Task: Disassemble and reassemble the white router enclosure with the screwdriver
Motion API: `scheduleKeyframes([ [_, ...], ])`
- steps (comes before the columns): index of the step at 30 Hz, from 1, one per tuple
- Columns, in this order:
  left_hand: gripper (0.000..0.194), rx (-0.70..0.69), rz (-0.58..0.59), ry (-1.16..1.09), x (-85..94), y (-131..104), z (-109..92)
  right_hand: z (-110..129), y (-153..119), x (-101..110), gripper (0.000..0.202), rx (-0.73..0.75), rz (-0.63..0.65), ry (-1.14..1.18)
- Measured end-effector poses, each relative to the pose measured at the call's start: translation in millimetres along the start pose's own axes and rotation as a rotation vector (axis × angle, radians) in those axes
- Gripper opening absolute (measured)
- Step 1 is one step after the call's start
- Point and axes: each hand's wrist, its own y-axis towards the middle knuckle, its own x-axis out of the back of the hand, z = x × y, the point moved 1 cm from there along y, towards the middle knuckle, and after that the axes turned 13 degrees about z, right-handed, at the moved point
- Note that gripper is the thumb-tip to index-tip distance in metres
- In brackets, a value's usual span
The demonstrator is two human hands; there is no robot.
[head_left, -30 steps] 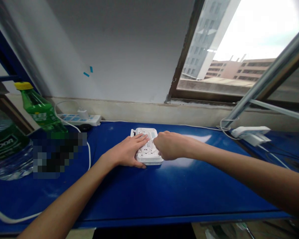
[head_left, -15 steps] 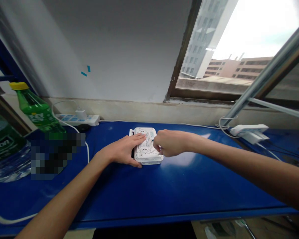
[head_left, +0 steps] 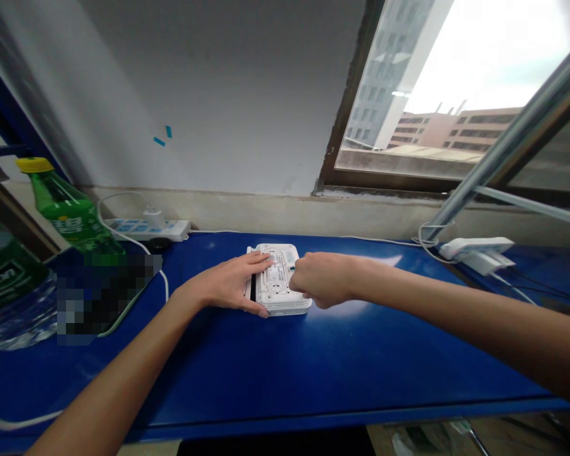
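A white router lies underside up on the blue table, with vent holes and a printed label showing; what looks like a folded antenna runs along its left side. Across that left edge rests my left hand, open, fingers stretched onto the underside and thumb at the near left corner. My right hand is closed at the router's right edge, knuckles up, in a fist-like pinch. A small dark bluish bit shows at its fingers; the hand hides the rest, so I cannot tell what it is.
At the left stand a green bottle with a yellow cap and a large labelled bottle. Behind them lies a power strip with a plugged-in charger. A white adapter and cables sit at the right by a metal pole.
My left hand has slid slightly left, uncovering more of the label. My right fist has turned a little and sits slightly lower. The router has stayed in place.
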Motion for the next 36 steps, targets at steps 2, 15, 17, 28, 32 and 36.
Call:
scheduleKeyframes([
  [2,0.119,0.027,0.006,-0.006,0.2,0,0,2,2,0,0.020,-0.083,0.000,0.147],
  [15,0.118,0.044,0.018,-0.008,-3.8,0,2,-8,4,1,0.019,0.035,0.022,-0.045],
  [17,0.118,0.050,0.018,-0.005,-4.1,0,1,-8,4,-1,0.019,0.049,0.018,-0.069],
  [28,0.119,0.084,0.025,-0.018,-4.5,1,-1,-11,17,9,0.025,-0.282,0.125,0.453],
  [32,0.120,0.075,0.017,-0.029,-6.4,2,2,-8,26,17,0.026,-0.274,0.160,0.424],
  [36,0.119,0.046,0.006,-0.033,-7.0,2,4,-1,23,18,0.026,-0.195,0.162,0.279],
])
